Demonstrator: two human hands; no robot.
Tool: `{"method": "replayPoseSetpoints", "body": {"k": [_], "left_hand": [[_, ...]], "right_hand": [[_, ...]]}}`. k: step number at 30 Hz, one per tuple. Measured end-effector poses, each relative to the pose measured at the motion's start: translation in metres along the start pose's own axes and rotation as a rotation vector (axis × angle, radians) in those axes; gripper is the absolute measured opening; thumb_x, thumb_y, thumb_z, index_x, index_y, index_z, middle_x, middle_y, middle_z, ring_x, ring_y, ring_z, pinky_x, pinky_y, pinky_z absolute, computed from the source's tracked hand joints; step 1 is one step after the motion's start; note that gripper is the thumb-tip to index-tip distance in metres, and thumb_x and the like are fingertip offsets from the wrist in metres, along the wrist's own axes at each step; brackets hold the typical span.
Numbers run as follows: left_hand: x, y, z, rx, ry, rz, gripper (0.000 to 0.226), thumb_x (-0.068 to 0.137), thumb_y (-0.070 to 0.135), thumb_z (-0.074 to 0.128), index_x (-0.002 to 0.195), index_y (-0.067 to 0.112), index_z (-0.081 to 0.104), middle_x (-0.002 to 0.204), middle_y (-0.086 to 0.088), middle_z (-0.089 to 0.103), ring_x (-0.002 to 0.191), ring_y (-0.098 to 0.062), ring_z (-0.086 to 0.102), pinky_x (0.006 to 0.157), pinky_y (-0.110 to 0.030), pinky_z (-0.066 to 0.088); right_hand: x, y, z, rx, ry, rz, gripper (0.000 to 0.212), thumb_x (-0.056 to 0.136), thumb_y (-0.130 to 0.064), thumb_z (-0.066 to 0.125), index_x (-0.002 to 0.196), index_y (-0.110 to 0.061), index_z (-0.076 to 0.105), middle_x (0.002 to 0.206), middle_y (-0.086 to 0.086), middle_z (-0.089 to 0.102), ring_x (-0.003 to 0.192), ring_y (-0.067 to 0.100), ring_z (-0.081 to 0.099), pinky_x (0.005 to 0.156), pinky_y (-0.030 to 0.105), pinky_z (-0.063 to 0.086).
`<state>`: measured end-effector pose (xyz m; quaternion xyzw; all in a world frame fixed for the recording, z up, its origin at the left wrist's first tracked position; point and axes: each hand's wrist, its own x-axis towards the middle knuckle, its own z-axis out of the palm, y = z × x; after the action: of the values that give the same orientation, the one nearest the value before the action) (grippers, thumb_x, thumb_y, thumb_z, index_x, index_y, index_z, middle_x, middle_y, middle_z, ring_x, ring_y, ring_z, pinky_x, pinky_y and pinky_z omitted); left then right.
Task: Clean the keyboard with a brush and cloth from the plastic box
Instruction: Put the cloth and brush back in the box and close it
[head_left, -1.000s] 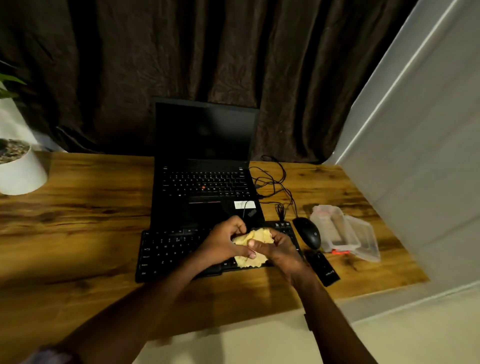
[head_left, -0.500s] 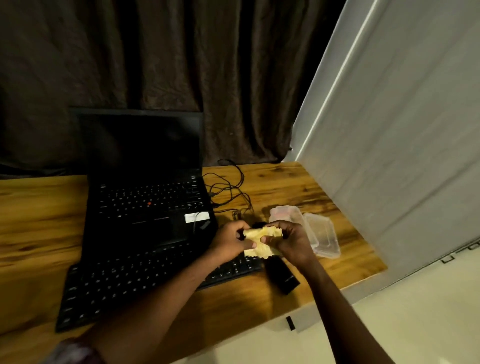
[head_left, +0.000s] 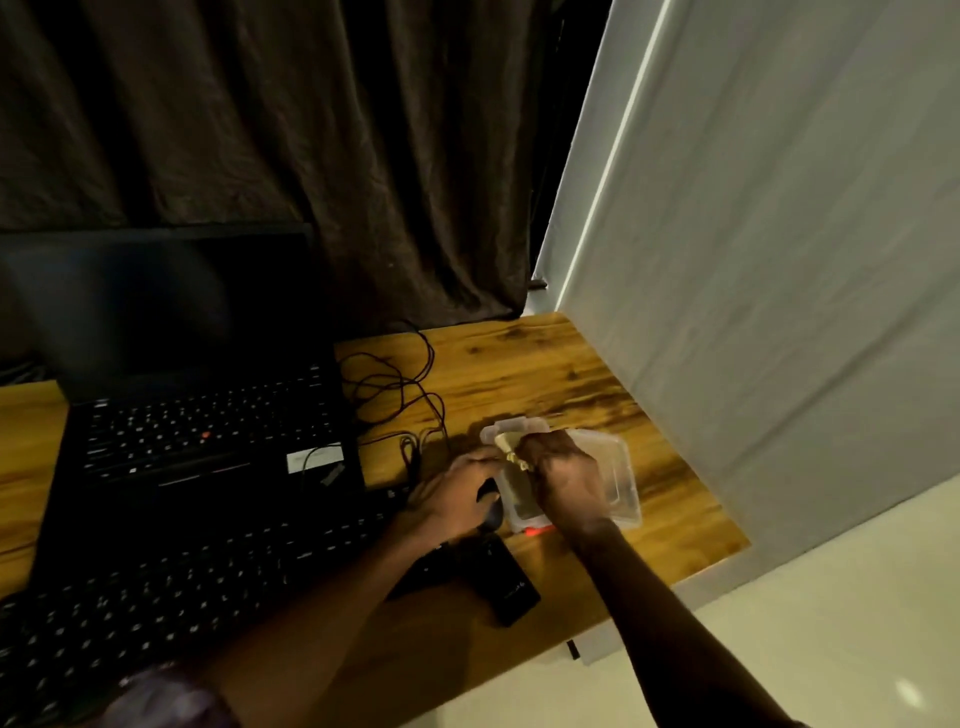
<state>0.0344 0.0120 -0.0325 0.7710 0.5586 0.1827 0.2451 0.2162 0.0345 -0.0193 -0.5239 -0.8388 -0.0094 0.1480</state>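
Keyboard: cut off by the left and lower edges; its right end is hidden under the left forearm.
Laptop: stood open behind the keyboard, its screen dark.
Left hand: laid over the mouse, which is mostly hidden; through the blur it cannot be told whether anything is pinched.
Cloth: yellow, only a crumpled bit shown, at the box's far left corner.
Right hand: clenched round the cloth, over the box.
Plastic box: clear, open, set on the desk's right end; its contents are covered by the hand.
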Motion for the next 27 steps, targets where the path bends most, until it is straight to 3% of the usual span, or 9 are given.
{"method": "replayPoseSetpoints", "body": {"k": [4,8,11,13,15,17,20,22,27], "left_hand": [[0.004,0.0,0.003,0.043,0.057,0.027,0.034,0.097,0.024,0.058,0.131,0.028,0.062,0.144,0.017,0.05,0.126,-0.009,0.052,0.099,-0.026,0.047],[0.011,-0.003,0.004,0.09,0.043,-0.011,0.032,0.098,0.023,0.054,0.127,0.029,0.065,0.139,0.014,0.057,0.121,-0.01,0.058,0.1,-0.03,0.049],[0.015,-0.006,0.004,0.116,0.005,-0.03,0.031,0.098,0.024,0.052,0.125,0.031,0.065,0.134,0.012,0.061,0.116,-0.012,0.06,0.096,-0.036,0.052],[0.016,-0.009,0.005,0.105,-0.007,-0.063,0.033,0.098,0.028,0.051,0.127,0.037,0.061,0.135,0.01,0.06,0.118,-0.015,0.059,0.097,-0.037,0.051],[0.017,-0.011,0.008,0.126,-0.022,-0.076,0.035,0.098,0.032,0.05,0.131,0.042,0.057,0.135,0.01,0.059,0.119,-0.017,0.056,0.099,-0.037,0.049],[0.017,-0.012,0.009,0.156,-0.022,-0.063,0.036,0.099,0.031,0.049,0.134,0.04,0.056,0.138,0.011,0.057,0.123,-0.018,0.053,0.102,-0.037,0.047],[0.016,-0.01,0.01,0.163,0.002,-0.004,0.036,0.099,0.028,0.05,0.133,0.035,0.057,0.142,0.013,0.054,0.128,-0.016,0.052,0.102,-0.036,0.048],[0.015,-0.01,0.01,0.163,-0.033,0.003,0.039,0.099,0.03,0.05,0.137,0.034,0.053,0.147,0.013,0.048,0.13,-0.016,0.049,0.102,-0.036,0.048],[0.005,-0.015,0.008,0.069,-0.095,0.029,0.062,0.097,0.03,0.058,0.153,0.032,0.031,0.163,0.016,0.017,0.145,-0.013,0.03,0.111,-0.037,0.04]], "right_hand": [[0.002,0.003,0.004,-0.07,-0.118,-0.025,0.023,0.071,-0.017,0.08,0.089,-0.017,0.066,0.091,0.005,0.069,0.087,0.026,0.069,0.058,0.032,0.053],[0.016,0.004,0.007,-0.05,-0.371,0.033,0.021,0.091,-0.025,0.063,0.112,-0.022,0.066,0.111,0.006,0.07,0.102,0.025,0.066,0.084,0.034,0.051],[0.017,0.023,0.023,0.072,-0.471,0.144,0.038,0.078,-0.038,0.076,0.113,-0.027,0.069,0.111,0.001,0.071,0.102,0.019,0.066,0.091,0.027,0.052],[0.009,0.079,0.076,0.059,-0.547,0.169,0.053,0.068,-0.055,0.07,0.117,-0.033,0.068,0.115,-0.003,0.069,0.108,0.018,0.065,0.096,0.028,0.052],[-0.004,0.091,0.091,0.123,-0.67,0.218,0.049,0.073,-0.056,0.064,0.119,-0.041,0.067,0.122,-0.003,0.066,0.114,0.026,0.066,0.092,0.039,0.057],[-0.005,0.049,0.041,0.192,-0.691,0.195,0.049,0.083,-0.05,0.061,0.129,-0.034,0.064,0.133,0.0,0.063,0.12,0.025,0.062,0.099,0.037,0.052],[-0.008,0.015,0.006,0.206,-0.579,0.163,0.05,0.096,-0.044,0.053,0.141,-0.022,0.055,0.144,0.007,0.056,0.131,0.026,0.053,0.107,0.032,0.043],[-0.02,0.005,-0.005,0.228,-0.441,0.158,0.059,0.091,-0.058,0.042,0.13,-0.018,0.062,0.128,0.012,0.066,0.119,0.029,0.062,0.099,0.035,0.05],[-0.071,-0.017,-0.008,0.214,0.094,0.164,0.023,0.097,-0.029,0.053,0.112,-0.02,0.069,0.105,0.0,0.071,0.097,0.016,0.063,0.083,0.033,0.054]]}}
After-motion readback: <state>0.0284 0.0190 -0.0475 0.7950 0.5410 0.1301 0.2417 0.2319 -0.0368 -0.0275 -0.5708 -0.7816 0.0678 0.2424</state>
